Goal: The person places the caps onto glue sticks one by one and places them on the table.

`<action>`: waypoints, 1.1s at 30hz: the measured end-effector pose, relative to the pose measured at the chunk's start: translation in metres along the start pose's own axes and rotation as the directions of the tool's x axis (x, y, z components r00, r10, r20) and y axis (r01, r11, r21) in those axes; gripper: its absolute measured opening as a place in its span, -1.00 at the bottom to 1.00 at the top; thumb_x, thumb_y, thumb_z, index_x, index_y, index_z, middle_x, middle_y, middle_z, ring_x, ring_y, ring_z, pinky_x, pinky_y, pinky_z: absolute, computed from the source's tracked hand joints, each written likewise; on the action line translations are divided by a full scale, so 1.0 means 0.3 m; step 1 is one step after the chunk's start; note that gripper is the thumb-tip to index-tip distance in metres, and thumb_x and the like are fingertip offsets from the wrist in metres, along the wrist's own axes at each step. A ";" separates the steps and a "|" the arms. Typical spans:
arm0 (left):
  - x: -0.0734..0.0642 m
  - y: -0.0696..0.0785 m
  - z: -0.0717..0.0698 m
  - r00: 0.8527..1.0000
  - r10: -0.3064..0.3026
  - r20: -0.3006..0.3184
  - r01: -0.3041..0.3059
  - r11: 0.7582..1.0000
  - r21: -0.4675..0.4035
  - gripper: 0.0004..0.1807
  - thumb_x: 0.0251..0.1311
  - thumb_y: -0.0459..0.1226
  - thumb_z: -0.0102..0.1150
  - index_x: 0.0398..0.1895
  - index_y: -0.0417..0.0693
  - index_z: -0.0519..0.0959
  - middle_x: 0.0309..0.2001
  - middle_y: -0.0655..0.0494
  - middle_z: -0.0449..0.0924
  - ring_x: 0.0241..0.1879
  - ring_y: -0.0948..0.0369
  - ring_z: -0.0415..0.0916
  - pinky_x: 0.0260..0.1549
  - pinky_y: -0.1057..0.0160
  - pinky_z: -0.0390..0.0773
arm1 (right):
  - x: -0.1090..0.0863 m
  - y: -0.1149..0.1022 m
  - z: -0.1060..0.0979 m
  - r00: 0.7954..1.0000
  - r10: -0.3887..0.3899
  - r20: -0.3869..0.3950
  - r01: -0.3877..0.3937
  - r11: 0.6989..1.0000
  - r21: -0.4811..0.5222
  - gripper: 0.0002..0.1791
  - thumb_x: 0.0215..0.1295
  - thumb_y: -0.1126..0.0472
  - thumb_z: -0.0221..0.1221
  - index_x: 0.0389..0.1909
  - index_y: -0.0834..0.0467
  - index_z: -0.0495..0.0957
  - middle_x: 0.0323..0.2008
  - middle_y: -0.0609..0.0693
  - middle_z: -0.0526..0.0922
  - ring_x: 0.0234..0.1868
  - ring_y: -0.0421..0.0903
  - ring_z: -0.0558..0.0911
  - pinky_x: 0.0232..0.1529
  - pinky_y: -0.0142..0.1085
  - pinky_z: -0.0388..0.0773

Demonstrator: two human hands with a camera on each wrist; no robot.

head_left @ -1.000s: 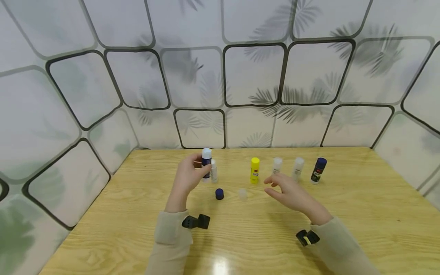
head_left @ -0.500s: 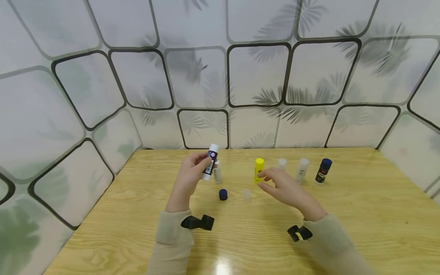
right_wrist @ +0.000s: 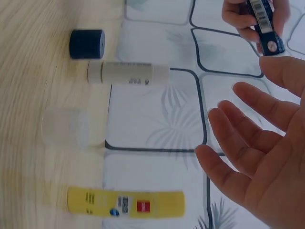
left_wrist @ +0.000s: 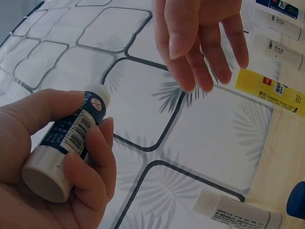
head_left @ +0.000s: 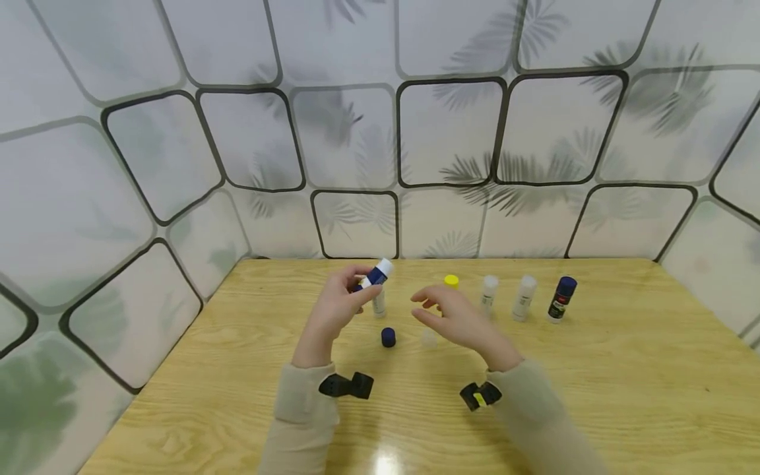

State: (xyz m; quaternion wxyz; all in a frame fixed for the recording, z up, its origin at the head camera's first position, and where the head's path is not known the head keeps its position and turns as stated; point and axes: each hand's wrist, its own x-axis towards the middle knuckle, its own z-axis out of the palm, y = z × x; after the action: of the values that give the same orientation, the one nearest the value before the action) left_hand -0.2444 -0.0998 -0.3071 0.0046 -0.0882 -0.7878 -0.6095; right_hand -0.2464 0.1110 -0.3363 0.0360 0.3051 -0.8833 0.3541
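My left hand (head_left: pixel 332 307) grips a dark blue-labelled glue stick (left_wrist: pixel 71 128) between thumb and fingers, above the table. The stick's white upper end is bare and tilts up to the right in the head view. Behind that hand stands a white glue stick (head_left: pixel 379 305), partly covered. My right hand (head_left: pixel 466 323) holds nothing; its fingers are spread and loosely bent, pointing toward the left hand. It hides most of a yellow glue stick (right_wrist: pixel 126 202) in the head view. A dark blue cap (head_left: pixel 388 337) and a translucent cap (right_wrist: pixel 65 128) rest on the table between the hands.
To the right stand two white glue sticks (head_left: pixel 524 298) and a navy-capped one (head_left: pixel 561 300), in a row toward the back of the wooden table (head_left: pixel 623 382). A patterned curtain (head_left: pixel 350 132) rises behind the table's far edge.
The held glue stick has gone from upright to leaning right in my left hand. My right hand has moved left, passing in front of the yellow glue stick.
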 end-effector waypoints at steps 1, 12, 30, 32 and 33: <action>-0.001 0.002 0.001 1.000 -0.005 0.005 0.005 1.000 0.008 -0.66 0.09 -0.33 0.14 -0.02 -0.15 0.45 -0.34 -0.06 0.51 -0.49 0.17 0.30 -0.57 0.32 0.31 | 0.010 -0.004 0.008 1.000 -0.004 0.003 0.004 1.000 0.016 -0.72 0.25 0.14 0.05 -0.10 0.21 0.48 -0.10 0.08 0.50 -0.17 -0.02 0.50 -0.18 -0.10 0.43; -0.006 0.009 0.005 0.998 0.055 0.026 -0.055 0.998 -0.004 -0.70 0.17 -0.28 0.07 -0.02 -0.11 0.45 -0.26 -0.06 0.48 -0.39 0.17 0.36 -0.49 0.32 0.36 | 0.093 -0.024 0.085 0.998 0.047 0.049 -0.052 0.991 0.121 -0.71 0.24 0.18 0.06 -0.09 0.28 0.48 -0.12 0.09 0.53 -0.18 -0.02 0.51 -0.14 -0.10 0.42; -0.008 0.017 -0.001 0.997 0.055 -0.060 -0.051 0.996 0.071 -0.68 -0.09 -0.37 0.29 -0.18 -0.12 0.54 -0.26 0.00 0.48 -0.27 0.12 0.43 -0.34 0.24 0.50 | 0.108 0.009 0.178 0.987 0.140 0.077 -0.144 0.988 0.047 -0.74 0.11 0.29 0.18 -0.16 0.29 0.50 -0.18 0.09 0.48 -0.16 0.04 0.46 -0.16 -0.15 0.41; -0.009 0.018 -0.002 0.996 0.060 -0.060 -0.055 0.996 0.076 -0.68 -0.09 -0.37 0.28 -0.18 -0.14 0.54 -0.26 -0.01 0.49 -0.28 0.11 0.44 -0.34 0.23 0.50 | 0.109 0.011 0.188 0.986 0.132 0.100 -0.136 0.990 0.036 -0.73 0.10 0.29 0.19 -0.16 0.31 0.50 -0.18 0.12 0.48 -0.16 0.07 0.46 -0.18 -0.14 0.42; -0.009 0.018 -0.003 0.996 0.058 -0.062 -0.053 0.996 0.077 -0.68 -0.09 -0.37 0.28 -0.18 -0.15 0.54 -0.26 0.00 0.49 -0.28 0.12 0.44 -0.34 0.23 0.50 | 0.109 0.011 0.192 0.985 0.125 0.119 -0.128 0.991 0.022 -0.71 0.10 0.29 0.19 -0.15 0.31 0.50 -0.18 0.13 0.47 -0.17 0.07 0.46 -0.18 -0.14 0.42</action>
State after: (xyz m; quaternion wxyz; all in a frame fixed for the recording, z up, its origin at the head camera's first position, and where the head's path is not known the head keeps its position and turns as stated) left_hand -0.2411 -0.0995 -0.3020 0.0503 -0.0903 -0.8070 -0.5815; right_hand -0.2661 0.0588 -0.3721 -0.0430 0.2690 -0.8963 0.3500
